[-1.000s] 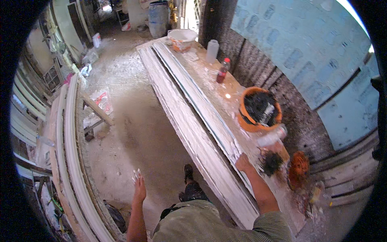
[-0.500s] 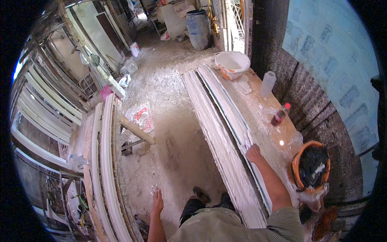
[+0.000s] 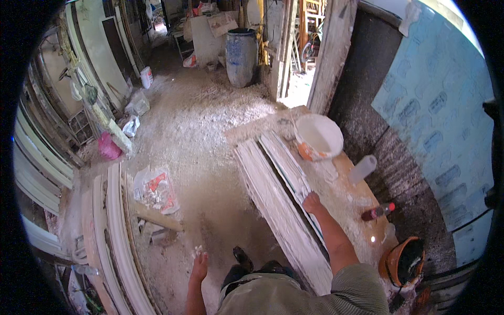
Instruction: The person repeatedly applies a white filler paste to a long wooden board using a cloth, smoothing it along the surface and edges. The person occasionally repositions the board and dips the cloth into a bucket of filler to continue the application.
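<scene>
My right hand (image 3: 312,202) rests palm-down on the long white-coated wooden mouldings (image 3: 275,189) that lie stacked along a dusty workbench (image 3: 352,197). Its fingers are spread flat and hold nothing. My left hand (image 3: 199,263) hangs free at my side above the floor, fingers loosely extended, with white powder on the fingertips. Both forearms enter from the lower edge.
A white bucket (image 3: 318,137), a pale plastic bottle (image 3: 362,169), a small red-capped bottle (image 3: 377,211) and an orange bucket (image 3: 404,261) sit on the bench. More white mouldings (image 3: 113,231) lie at the left. A blue barrel (image 3: 241,56) stands by the doorway. Bags and sawdust litter the floor (image 3: 205,136).
The view has moved forward along the bench; the orange bucket now lies behind at lower right. My right hand has slid along the mouldings toward the white bucket. The left hand stays at my side.
</scene>
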{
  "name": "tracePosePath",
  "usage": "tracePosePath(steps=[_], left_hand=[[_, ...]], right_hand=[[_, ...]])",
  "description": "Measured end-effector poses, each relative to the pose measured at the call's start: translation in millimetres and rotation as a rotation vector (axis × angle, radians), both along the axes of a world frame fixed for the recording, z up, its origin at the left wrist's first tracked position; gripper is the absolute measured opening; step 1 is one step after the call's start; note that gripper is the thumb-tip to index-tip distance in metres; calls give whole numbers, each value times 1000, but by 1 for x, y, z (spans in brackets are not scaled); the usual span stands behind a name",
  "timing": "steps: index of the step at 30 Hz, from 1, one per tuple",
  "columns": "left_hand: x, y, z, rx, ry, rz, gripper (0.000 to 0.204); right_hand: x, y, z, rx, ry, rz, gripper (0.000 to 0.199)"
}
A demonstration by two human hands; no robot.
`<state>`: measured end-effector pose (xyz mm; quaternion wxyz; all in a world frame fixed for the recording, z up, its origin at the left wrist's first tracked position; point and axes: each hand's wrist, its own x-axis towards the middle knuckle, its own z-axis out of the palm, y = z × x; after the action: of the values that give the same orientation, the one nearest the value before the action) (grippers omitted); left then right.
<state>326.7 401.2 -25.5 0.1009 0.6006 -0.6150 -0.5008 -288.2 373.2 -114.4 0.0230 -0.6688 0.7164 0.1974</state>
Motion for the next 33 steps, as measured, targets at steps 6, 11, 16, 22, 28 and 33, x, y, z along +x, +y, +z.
tracePosePath(steps=[6,11,16,22,28,33], left_hand=[[-58,-149,19,-145,-21,-410,62],[-126,-220,29,-91,54,-478,63],[-168,-295,34,-94,-118,-655,65],[-194,-366,50,-140,-151,-822,58],[-218,-453,66,-103,-160,-741,59],[-249,-514,48,-174,-84,-663,60]], right_hand=[[8,-103,10,79,27,17,24],[14,-229,33,-59,-24,49,22],[16,-369,49,-182,-214,-11,19],[32,-437,53,-234,-295,-64,24],[116,-326,89,-573,-561,-50,43],[165,-297,105,-158,-659,-321,43]])
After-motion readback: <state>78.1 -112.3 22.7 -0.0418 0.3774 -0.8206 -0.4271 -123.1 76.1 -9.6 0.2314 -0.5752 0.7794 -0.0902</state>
